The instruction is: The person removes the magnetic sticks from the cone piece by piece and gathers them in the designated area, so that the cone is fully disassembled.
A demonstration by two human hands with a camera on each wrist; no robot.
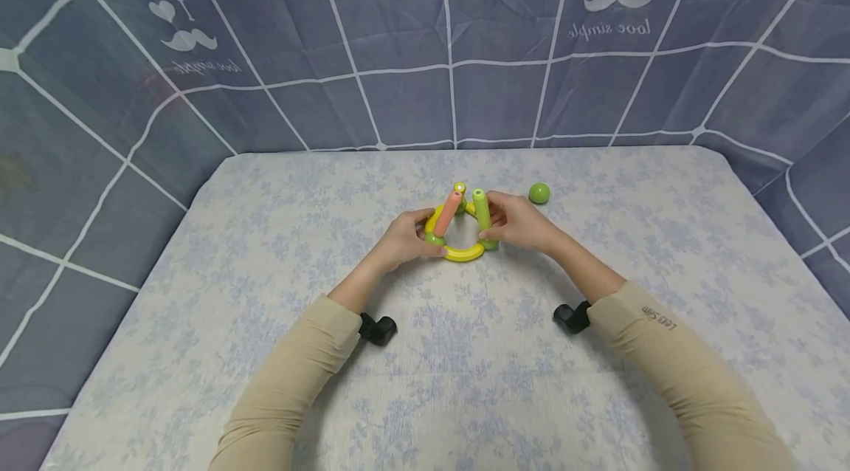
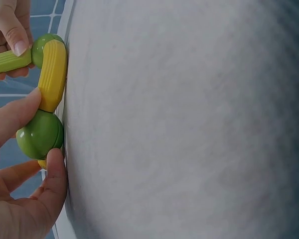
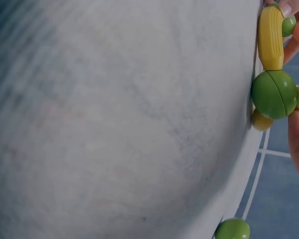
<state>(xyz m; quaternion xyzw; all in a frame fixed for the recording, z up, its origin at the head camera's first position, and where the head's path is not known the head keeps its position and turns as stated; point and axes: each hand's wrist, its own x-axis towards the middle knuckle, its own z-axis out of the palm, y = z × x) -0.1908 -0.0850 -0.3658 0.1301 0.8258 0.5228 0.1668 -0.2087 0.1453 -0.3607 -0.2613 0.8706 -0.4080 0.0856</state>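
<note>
Two hands gripped one toy: left hand (image 1: 405,237) pinched the orange plastic rod (image 1: 448,212), right hand (image 1: 521,222) the green plastic rod (image 1: 481,209); one loose green plastic ball (image 1: 539,193) lay nearby.

Home-like play corner: floral-clothed table (image 1: 265,249), patterned fabric backdrop (image 1: 398,35).

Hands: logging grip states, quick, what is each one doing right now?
Left hand: fingers pinch the green ball of the yellow ring.
Right hand: fingers hold the green stick.
</note>
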